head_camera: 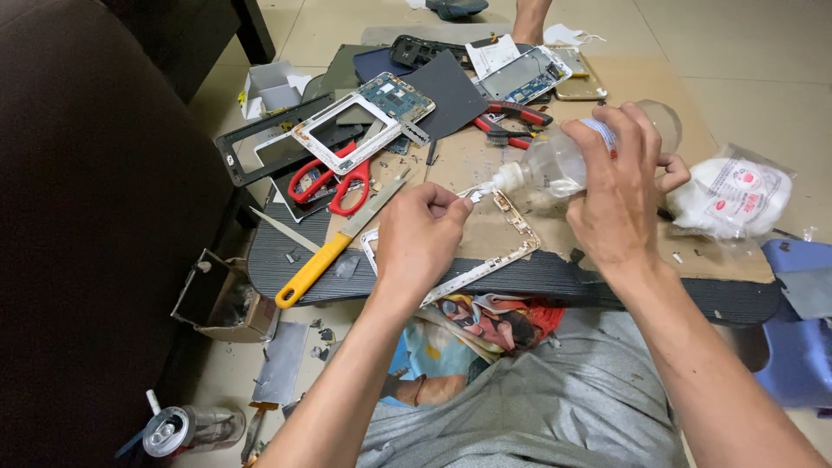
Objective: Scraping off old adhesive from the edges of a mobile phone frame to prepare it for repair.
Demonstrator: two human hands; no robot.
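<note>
Bottle (555,165) is lying tilted, nozzle pointing to nine o'clock at a small white piece (475,196). Left hand (420,238) fingers are pinching that piece; right hand (615,186) fingers are clamping the bottle.

Left hand (419,238) fingers pinched, right hand (617,186) curled in a grip

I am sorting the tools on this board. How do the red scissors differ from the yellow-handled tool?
The red scissors have two loop handles; the yellow-handled tool has one straight handle. The scissors lie partly under a white frame; the yellow-handled tool lies uncovered, beside the left hand. Both rest untouched on the board.
</note>
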